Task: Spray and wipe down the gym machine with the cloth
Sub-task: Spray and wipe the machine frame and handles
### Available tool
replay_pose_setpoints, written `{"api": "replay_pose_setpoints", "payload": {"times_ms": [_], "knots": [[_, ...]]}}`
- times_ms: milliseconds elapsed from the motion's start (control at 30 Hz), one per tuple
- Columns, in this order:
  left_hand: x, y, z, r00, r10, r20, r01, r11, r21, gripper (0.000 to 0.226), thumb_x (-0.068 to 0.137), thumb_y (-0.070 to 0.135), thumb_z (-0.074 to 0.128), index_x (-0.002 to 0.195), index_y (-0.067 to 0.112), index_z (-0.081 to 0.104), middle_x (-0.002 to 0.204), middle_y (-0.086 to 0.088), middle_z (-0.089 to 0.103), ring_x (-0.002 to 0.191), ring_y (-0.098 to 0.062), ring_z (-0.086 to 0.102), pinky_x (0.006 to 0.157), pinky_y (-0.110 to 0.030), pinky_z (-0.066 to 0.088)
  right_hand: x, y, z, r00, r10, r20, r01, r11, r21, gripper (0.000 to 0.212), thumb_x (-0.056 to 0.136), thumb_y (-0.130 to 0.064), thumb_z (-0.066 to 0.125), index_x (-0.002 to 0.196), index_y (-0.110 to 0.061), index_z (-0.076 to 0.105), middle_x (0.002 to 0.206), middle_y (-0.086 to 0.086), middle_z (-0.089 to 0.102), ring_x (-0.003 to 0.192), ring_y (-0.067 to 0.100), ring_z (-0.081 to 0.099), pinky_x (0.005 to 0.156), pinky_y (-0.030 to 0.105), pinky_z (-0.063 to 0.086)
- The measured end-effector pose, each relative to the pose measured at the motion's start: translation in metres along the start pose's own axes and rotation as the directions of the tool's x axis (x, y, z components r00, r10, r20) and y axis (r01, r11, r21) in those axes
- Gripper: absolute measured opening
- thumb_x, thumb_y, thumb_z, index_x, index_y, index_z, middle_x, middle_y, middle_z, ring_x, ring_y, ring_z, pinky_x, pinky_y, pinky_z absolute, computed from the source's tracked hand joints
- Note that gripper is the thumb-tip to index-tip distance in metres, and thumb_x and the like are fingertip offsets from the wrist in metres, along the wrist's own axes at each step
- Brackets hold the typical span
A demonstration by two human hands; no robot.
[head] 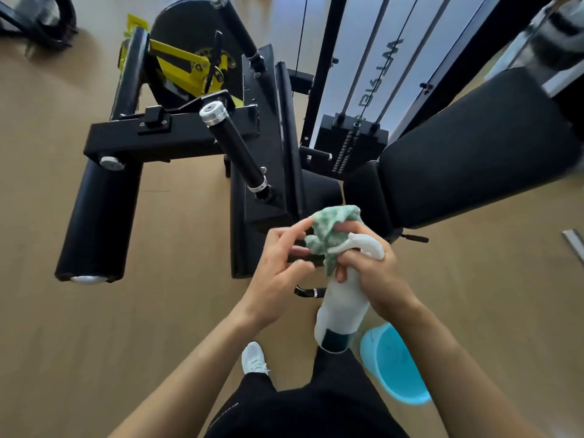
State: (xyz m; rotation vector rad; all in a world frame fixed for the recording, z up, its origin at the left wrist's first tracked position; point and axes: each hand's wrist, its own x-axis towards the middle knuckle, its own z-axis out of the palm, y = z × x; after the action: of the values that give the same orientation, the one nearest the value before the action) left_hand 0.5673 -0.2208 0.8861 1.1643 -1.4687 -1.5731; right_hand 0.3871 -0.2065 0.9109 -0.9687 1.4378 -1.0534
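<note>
A black gym machine [259, 128] with padded rollers, a handle bar [235, 147] and a seat pad [467, 153] stands before me. My right hand [369, 270] grips the neck of a white spray bottle [343, 311] and also holds a crumpled green-and-white cloth [331, 229] against the trigger. Just left of the cloth, my left hand [278, 270] has its fingers loosely spread, and its fingertips reach the cloth's edge. Both hands hover in front of the machine's lower frame, without touching it.
A light blue bucket [395, 365] stands on the wooden floor at my right foot. The weight stack [350, 143] and cables rise behind the seat. A long padded roller [98, 216] sticks out at the left. Another machine's base [38, 20] is at the far left corner.
</note>
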Motion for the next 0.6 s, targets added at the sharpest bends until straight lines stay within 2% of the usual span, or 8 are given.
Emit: {"api": "replay_pose_setpoints", "payload": {"times_ms": [100, 200, 300, 367, 467, 533, 600], "knots": [[0.0, -0.024, 0.019, 0.981, -0.136, 0.135, 0.125, 0.989, 0.085, 0.08, 0.079, 0.037, 0.07, 0.153, 0.041, 0.039, 0.136, 0.01, 0.055, 0.125, -0.006, 0.056, 0.106, -0.034, 0.051, 0.018, 0.001, -0.021, 1.0, -0.013, 0.026, 0.013, 1.0, 0.025, 0.034, 0.092, 0.016, 0.053, 0.111, -0.006, 0.07, 0.06, 0.009, 0.058, 0.054, 0.02, 0.054, 0.058, 0.031, 0.052], [0.008, -0.047, 0.048, 0.92, -0.334, 0.206, 0.295, 0.934, 0.201, 0.095, 0.066, 0.049, 0.089, 0.148, 0.045, 0.041, 0.131, 0.013, 0.06, 0.122, -0.004, 0.058, 0.109, -0.037, 0.049, 0.044, 0.002, -0.04, 0.999, 0.015, 0.037, -0.018, 0.996, 0.091, 0.023, 0.093, 0.013, 0.056, 0.096, -0.004, 0.07, 0.073, 0.008, 0.061, 0.056, 0.017, 0.054, 0.055, 0.027, 0.05], [0.02, -0.064, 0.08, 0.889, -0.447, 0.096, 0.428, 0.888, 0.17, 0.079, 0.058, 0.047, 0.097, 0.126, 0.044, 0.057, 0.119, 0.009, 0.068, 0.111, -0.014, 0.067, 0.097, -0.048, 0.056, 0.076, 0.008, -0.055, 0.994, 0.099, 0.042, -0.104, 0.982, 0.159, 0.025, 0.092, 0.012, 0.058, 0.083, -0.009, 0.068, 0.079, 0.004, 0.063, 0.057, 0.015, 0.055, 0.057, 0.028, 0.051], [0.029, -0.071, 0.097, 0.883, -0.469, 0.017, 0.463, 0.877, 0.128, 0.07, 0.061, 0.045, 0.096, 0.121, 0.039, 0.061, 0.115, 0.007, 0.07, 0.108, -0.016, 0.068, 0.094, -0.051, 0.058, 0.098, 0.014, -0.063, 0.978, 0.184, 0.099, -0.198, 0.965, 0.17, 0.022, 0.09, 0.008, 0.063, 0.083, -0.011, 0.07, 0.079, 0.006, 0.065, 0.063, 0.017, 0.058, 0.061, 0.032, 0.052], [0.037, -0.077, 0.118, 0.86, -0.503, -0.085, 0.508, 0.859, 0.063, 0.062, 0.063, 0.041, 0.089, 0.119, 0.036, 0.062, 0.111, 0.006, 0.07, 0.104, -0.016, 0.069, 0.092, -0.05, 0.059, 0.129, 0.025, -0.071, 0.933, 0.252, 0.255, -0.271, 0.962, 0.042, 0.014, 0.083, 0.001, 0.076, 0.09, -0.01, 0.071, 0.085, 0.01, 0.065, 0.075, 0.025, 0.061, 0.07, 0.039, 0.053], [0.039, -0.077, 0.129, 0.835, -0.519, -0.185, 0.53, 0.848, 0.014, 0.06, 0.059, 0.039, 0.084, 0.116, 0.034, 0.062, 0.107, 0.006, 0.07, 0.1, -0.015, 0.069, 0.089, -0.045, 0.06, 0.143, 0.03, -0.076, 0.905, 0.248, 0.345, -0.238, 0.968, -0.072, 0.024, 0.079, -0.008, 0.084, 0.097, -0.011, 0.07, 0.098, 0.01, 0.066, 0.085, 0.022, 0.064, 0.077, 0.04, 0.054], [0.04, -0.076, 0.137, 0.801, -0.535, -0.268, 0.539, 0.84, -0.065, 0.061, 0.054, 0.04, 0.079, 0.111, 0.03, 0.063, 0.103, 0.006, 0.071, 0.095, -0.011, 0.069, 0.081, -0.033, 0.06, 0.15, 0.032, -0.077, 0.867, 0.23, 0.442, -0.166, 0.97, -0.178, 0.037, 0.075, -0.017, 0.086, 0.108, -0.016, 0.069, 0.107, 0.007, 0.07, 0.092, 0.018, 0.069, 0.08, 0.035, 0.056]]}}
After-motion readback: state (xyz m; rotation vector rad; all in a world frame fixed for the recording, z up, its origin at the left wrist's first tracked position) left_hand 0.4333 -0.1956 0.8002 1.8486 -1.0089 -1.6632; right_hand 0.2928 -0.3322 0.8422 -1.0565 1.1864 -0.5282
